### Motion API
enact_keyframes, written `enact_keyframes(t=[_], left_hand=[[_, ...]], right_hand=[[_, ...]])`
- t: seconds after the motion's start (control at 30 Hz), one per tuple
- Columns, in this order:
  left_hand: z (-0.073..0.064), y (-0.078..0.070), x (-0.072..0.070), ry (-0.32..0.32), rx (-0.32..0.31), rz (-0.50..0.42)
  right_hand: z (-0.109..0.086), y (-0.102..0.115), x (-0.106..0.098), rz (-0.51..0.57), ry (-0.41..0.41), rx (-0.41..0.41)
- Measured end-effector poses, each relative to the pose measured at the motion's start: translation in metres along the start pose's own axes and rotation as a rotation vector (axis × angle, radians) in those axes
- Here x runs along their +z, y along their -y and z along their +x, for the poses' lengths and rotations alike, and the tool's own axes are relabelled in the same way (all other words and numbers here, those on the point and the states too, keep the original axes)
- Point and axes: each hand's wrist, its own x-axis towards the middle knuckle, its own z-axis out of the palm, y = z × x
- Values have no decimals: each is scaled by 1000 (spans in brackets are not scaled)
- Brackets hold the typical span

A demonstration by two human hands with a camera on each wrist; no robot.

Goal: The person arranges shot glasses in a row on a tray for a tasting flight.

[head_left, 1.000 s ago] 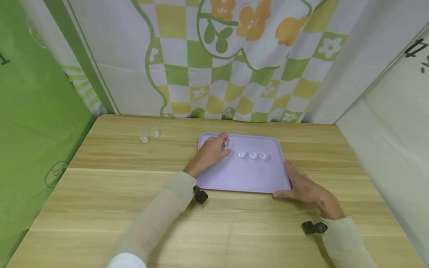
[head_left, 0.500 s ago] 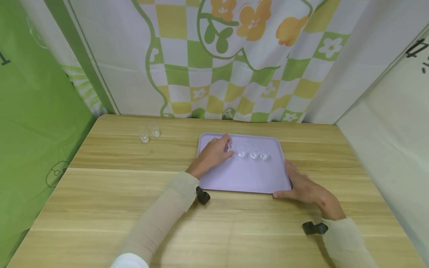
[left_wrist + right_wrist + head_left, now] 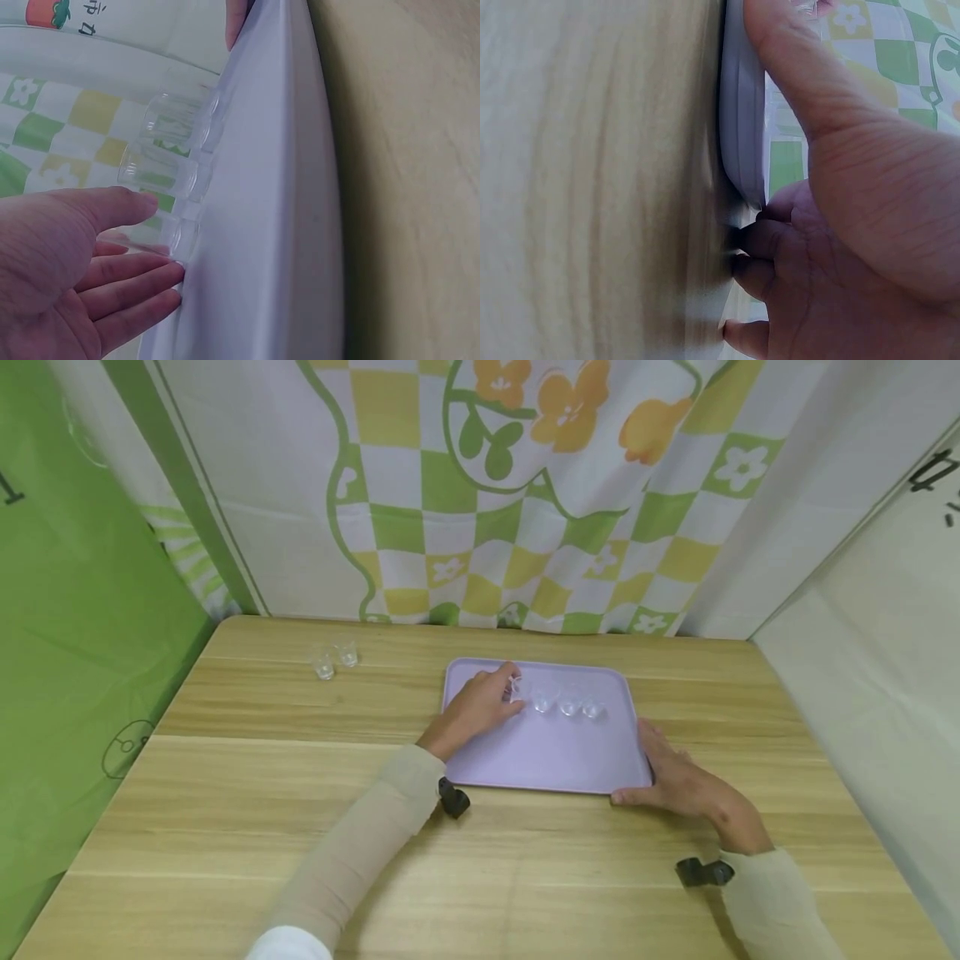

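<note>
A light purple tray [image 3: 536, 752] lies on the wooden table. My left hand [image 3: 480, 700] reaches over its left part and holds a small clear shot glass [image 3: 166, 234] between thumb and fingers, low over or on the tray; whether its base touches cannot be made out. Right of it, three more shot glasses [image 3: 568, 707] stand in a row on the tray. My right hand [image 3: 678, 777] grips the tray's near right corner, thumb along the front edge and fingers along the right side. In the right wrist view its fingertips [image 3: 757, 238] bend in at the corner.
Two more clear shot glasses [image 3: 335, 660] stand on the table [image 3: 375, 718] at the back left. A patterned curtain [image 3: 517, 552] hangs behind the table's far edge. Each wrist carries a black camera mount [image 3: 453, 797].
My left hand moved slightly right with the shot glass, closer to the row, and has stayed there over the last half second. The right hand remains at the tray corner.
</note>
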Motion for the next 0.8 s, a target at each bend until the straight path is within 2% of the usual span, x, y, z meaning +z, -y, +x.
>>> enact_keyframes(t=[0.1, 0.43, 0.57, 0.8], left_hand=[[-1, 0, -2, 22, -18, -4], [-6, 3, -16, 31, -44, -18], [-9, 5, -23, 37, -27, -8], [-18, 13, -37, 13, 2, 15]], right_hand=[[0, 0, 0, 0, -1, -1], [-1, 1, -1, 15, -9, -4], [-1, 1, 0, 15, -7, -9], [0, 1, 0, 16, -3, -4]])
